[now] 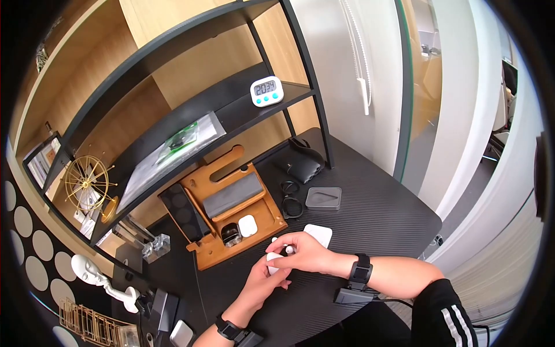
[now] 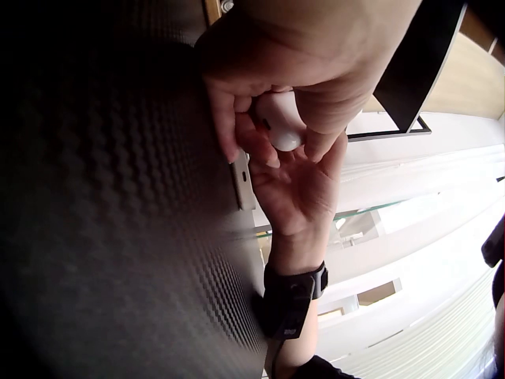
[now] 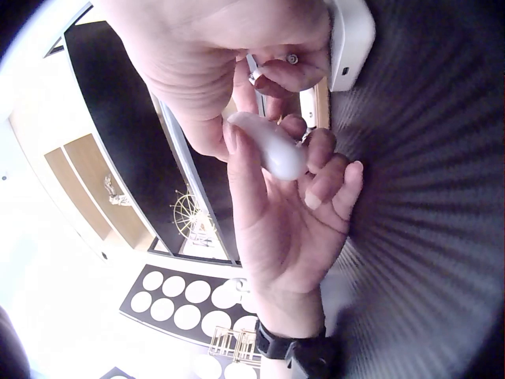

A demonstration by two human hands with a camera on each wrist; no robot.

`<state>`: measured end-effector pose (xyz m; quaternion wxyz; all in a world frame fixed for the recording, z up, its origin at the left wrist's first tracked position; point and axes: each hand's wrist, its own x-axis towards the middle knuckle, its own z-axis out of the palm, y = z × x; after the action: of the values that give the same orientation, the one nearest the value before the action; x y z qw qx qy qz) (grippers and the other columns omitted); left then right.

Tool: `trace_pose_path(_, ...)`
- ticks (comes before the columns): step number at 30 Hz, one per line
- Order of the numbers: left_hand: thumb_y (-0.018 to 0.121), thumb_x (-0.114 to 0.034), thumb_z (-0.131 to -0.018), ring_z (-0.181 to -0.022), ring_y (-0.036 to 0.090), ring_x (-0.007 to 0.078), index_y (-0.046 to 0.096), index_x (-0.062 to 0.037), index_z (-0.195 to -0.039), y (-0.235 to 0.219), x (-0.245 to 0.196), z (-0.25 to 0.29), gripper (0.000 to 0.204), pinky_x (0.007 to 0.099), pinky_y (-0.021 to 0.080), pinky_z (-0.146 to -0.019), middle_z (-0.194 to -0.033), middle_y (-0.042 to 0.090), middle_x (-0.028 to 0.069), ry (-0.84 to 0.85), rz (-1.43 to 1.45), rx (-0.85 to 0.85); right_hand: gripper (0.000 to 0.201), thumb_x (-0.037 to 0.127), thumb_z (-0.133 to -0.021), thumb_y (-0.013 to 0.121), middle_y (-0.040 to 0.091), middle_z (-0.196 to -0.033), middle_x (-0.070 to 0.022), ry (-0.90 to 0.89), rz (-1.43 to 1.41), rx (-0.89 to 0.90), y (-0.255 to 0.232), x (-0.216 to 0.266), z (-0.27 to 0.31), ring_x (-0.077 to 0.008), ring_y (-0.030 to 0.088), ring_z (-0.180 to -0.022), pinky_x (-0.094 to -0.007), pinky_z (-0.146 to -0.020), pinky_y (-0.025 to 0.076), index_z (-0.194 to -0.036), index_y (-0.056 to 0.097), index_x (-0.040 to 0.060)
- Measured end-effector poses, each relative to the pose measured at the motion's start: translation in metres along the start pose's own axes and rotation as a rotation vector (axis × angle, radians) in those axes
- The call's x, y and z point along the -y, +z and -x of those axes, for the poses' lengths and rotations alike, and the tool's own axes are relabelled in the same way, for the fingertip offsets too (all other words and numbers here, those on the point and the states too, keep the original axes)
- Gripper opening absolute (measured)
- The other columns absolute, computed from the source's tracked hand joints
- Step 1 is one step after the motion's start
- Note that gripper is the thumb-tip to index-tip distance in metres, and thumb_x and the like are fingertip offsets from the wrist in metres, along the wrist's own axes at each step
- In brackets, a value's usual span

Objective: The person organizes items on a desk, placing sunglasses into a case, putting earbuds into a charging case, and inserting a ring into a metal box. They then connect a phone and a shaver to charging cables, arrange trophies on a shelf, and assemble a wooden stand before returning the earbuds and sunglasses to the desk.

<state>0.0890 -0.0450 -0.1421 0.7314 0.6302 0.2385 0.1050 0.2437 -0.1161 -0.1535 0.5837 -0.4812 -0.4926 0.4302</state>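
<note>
**Left grip [image 1: 260,283] is pinching a white rounded case [image 1: 272,264]; right grip [image 1: 306,253] is curling round a small white earbud [image 1: 289,250]**

The left grip is clamping the case between thumb and fingers, above the worktop [image 1: 376,185] and toward its front edge. The right grip is working just beside it, its fingers bending about what seems to be the earbud; how firmly they are pressing, I cannot tell.

The case is looking smooth, so it may be slipping out if the pinch becomes too light. The earbud may be falling if the two grips are knocking each other, and from there it could be rolling over the front edge.

The worktop is showing a dark, ridged surface. A white flat box [image 1: 318,232] is lying near the right grip. Toward the rear edge, a wooden stand [image 1: 214,257] and a shallow clear box [image 1: 324,206] are resting. Behind, a black shelf [image 1: 300,95] is carrying a timer [image 1: 267,91] at its right end; beyond it, a pale wall [image 1: 370,133] is standing.
</note>
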Motion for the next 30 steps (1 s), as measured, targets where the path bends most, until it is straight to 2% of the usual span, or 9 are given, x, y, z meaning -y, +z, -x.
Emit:
trace_pose_path(3, 0.060, -0.012, -0.088, -0.069, 0.056, 0.0079, 0.049, -0.0031, -0.110, 0.0004, -0.0012, -0.0006, 0.026, 0.0257, 0.052, -0.069, -0.091, 0.057, 0.0020, -0.011, 0.006, 0.000, 0.029, 0.016, -0.079, 0.071, 0.063, -0.091, -0.0028, 0.005, 0.042, 0.007, -0.0004, -0.0002, -0.0002, -0.0072, 0.056, -0.086, -0.0221, -0.076, 0.046, -0.102, 0.063, 0.0003)
trace_pose_path(5, 0.058, -0.014, -0.089, -0.068, 0.056, 0.0075, 0.046, -0.0042, -0.116, 0.0002, -0.0018, -0.0009, 0.030, 0.0297, 0.054, -0.074, -0.087, 0.052, -0.0006, -0.020, -0.038, 0.014, 0.029, 0.016, -0.079, 0.071, 0.063, -0.092, -0.0032, 0.019, 0.037, 0.002, -0.0001, 0.0010, 0.0002, -0.0074, 0.056, -0.086, -0.0223, -0.076, 0.046, -0.102, 0.063, 0.0002)
trace_pose_path(10, 0.057, -0.015, -0.090, -0.070, 0.055, 0.0071, 0.041, -0.0046, -0.125, -0.0026, -0.0001, -0.0017, 0.040, 0.0294, 0.053, -0.075, -0.088, 0.052, -0.0010, -0.032, -0.045, 0.039, 0.029, 0.013, -0.078, 0.070, 0.064, -0.093, -0.0043, 0.041, 0.079, -0.019, 0.0016, 0.0049, 0.0021, -0.0080, 0.057, -0.087, -0.0230, -0.077, 0.046, -0.103, 0.064, 0.0000)
trace_pose_path(12, 0.057, -0.016, -0.091, -0.071, 0.055, 0.0070, 0.039, -0.0047, -0.129, -0.0029, -0.0004, -0.0019, 0.043, 0.0294, 0.052, -0.076, -0.088, 0.052, -0.0011, -0.035, -0.049, 0.050, 0.028, 0.016, -0.076, 0.069, 0.063, -0.083, -0.0028, -0.020, 0.037, -0.061, 0.0029, 0.0017, 0.0021, -0.0080, 0.056, -0.078, -0.0226, -0.071, 0.045, -0.098, 0.067, 0.0002)
trace_pose_path(14, 0.056, -0.017, -0.091, -0.072, 0.055, 0.0068, 0.034, -0.0048, -0.134, -0.0029, -0.0005, -0.0017, 0.050, 0.0293, 0.052, -0.077, -0.088, 0.051, -0.0014, -0.044, -0.044, 0.061, 0.028, 0.016, -0.075, 0.070, 0.063, -0.084, -0.0031, -0.024, 0.033, -0.059, 0.0027, 0.0016, 0.0022, -0.0083, 0.056, -0.079, -0.0228, -0.071, 0.045, -0.098, 0.067, 0.0001)
trace_pose_path(16, 0.056, -0.018, -0.091, -0.072, 0.055, 0.0067, 0.034, -0.0048, -0.133, -0.0033, 0.0004, -0.0018, 0.049, 0.0293, 0.052, -0.077, -0.089, 0.051, -0.0015, -0.045, -0.047, 0.058, 0.028, 0.016, -0.075, 0.070, 0.063, -0.085, -0.0034, -0.027, 0.028, -0.057, 0.0022, 0.0037, 0.0028, -0.0087, 0.056, -0.079, -0.0229, -0.072, 0.045, -0.098, 0.067, -0.0001)
trace_pose_path(19, 0.057, -0.018, -0.091, -0.072, 0.054, 0.0067, 0.035, -0.0048, -0.133, -0.0020, -0.0020, -0.0010, 0.050, 0.0291, 0.052, -0.077, -0.089, 0.051, -0.0015, -0.044, -0.048, 0.062, 0.028, 0.009, -0.078, 0.069, 0.064, -0.096, -0.0063, 0.039, 0.034, -0.016, 0.0005, 0.0078, 0.0038, -0.0095, 0.058, -0.089, -0.0237, -0.080, 0.046, -0.104, 0.064, -0.0010)
trace_pose_path(22, 0.058, -0.018, -0.090, -0.072, 0.054, 0.0065, 0.034, -0.0046, -0.133, -0.0023, -0.0026, -0.0011, 0.051, 0.0288, 0.052, -0.077, -0.089, 0.051, -0.0014, -0.036, -0.046, 0.073, 0.028, 0.014, -0.074, 0.070, 0.063, -0.085, -0.0035, -0.002, -0.016, -0.071, 0.0027, 0.0040, 0.0029, -0.0084, 0.056, -0.081, -0.0230, -0.072, 0.046, -0.098, 0.067, -0.0006)
trace_pose_path(30, 0.059, -0.017, -0.089, -0.071, 0.054, 0.0069, 0.033, -0.0038, -0.134, -0.0005, -0.0016, -0.0017, 0.054, 0.0285, 0.052, -0.075, -0.090, 0.052, -0.0009, -0.034, -0.049, 0.048, 0.026, 0.012, -0.075, 0.070, 0.062, -0.085, -0.0031, 0.051, -0.065, -0.061, 0.0029, 0.0087, 0.0039, -0.0081, 0.056, -0.080, -0.0228, -0.071, 0.046, -0.098, 0.067, -0.0011)
